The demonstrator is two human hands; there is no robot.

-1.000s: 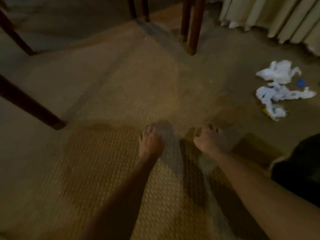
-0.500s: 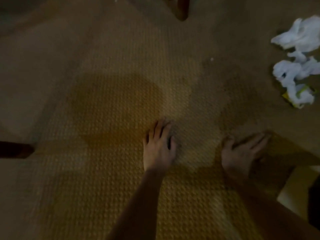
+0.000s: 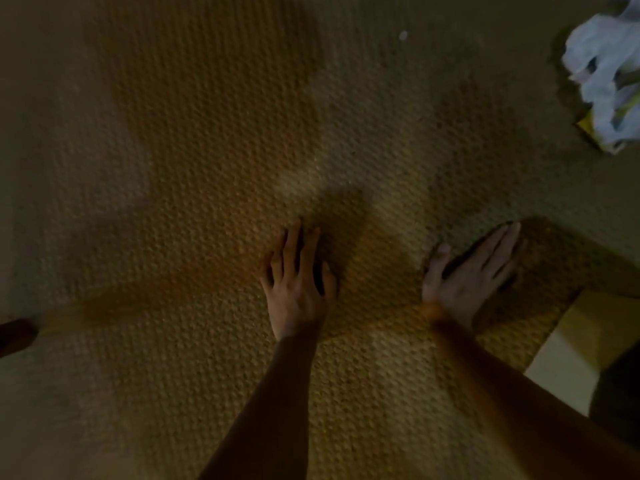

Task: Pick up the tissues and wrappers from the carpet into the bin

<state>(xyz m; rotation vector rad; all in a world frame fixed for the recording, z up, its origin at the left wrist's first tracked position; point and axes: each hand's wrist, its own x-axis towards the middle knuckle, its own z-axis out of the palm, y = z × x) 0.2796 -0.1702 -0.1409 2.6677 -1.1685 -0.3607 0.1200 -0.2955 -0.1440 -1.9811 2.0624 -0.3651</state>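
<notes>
A heap of crumpled white tissues (image 3: 602, 74) lies on the woven tan carpet (image 3: 207, 150) at the upper right edge, with a yellow wrapper (image 3: 590, 128) peeking out under its lower end. My left hand (image 3: 298, 285) rests flat on the carpet near the middle, fingers straight and slightly spread, holding nothing. My right hand (image 3: 471, 271) lies flat on the carpet further right, fingers together and pointing toward the tissues, well short of them. No bin can be made out for certain.
A pale yellow-white flat surface (image 3: 575, 344) and a dark shape (image 3: 620, 393) sit at the lower right edge. A dark wooden furniture leg (image 3: 14, 336) pokes in at the left edge. A small white speck (image 3: 402, 35) lies on the carpet up top.
The view has dropped closer to the carpet and shifted; chair legs and curtain left the frame. Both hands went from hanging above the floor to lying flat on it, the right one stretching rightward.
</notes>
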